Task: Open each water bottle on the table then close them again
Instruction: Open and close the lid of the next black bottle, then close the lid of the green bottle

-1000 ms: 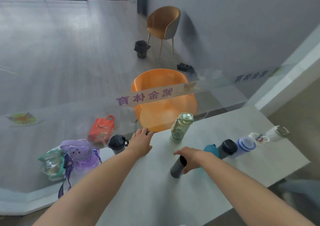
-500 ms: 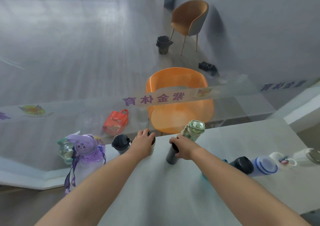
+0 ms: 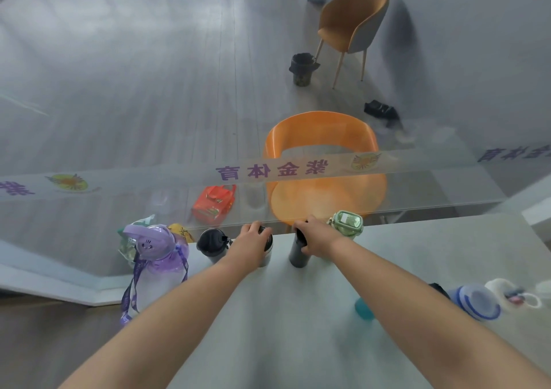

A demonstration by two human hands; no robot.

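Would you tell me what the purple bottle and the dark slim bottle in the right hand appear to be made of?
The purple bottle looks like translucent plastic: light passes through its tinted body, and the lid is glossy. The dark slim bottle looks like matte-coated metal, opaque with no sheen, though plastic can't be ruled out.

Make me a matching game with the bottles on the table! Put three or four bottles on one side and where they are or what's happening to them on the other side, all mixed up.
Bottles:
1. purple bottle
2. dark slim bottle
3. green-lidded bottle
4. blue-and-white bottle

Places or states:
A. held by the right hand
B. lying near the table's right edge
C. far left, with a strap
D. just right of the right hand

Pairs: 1-C, 2-A, 3-D, 4-B
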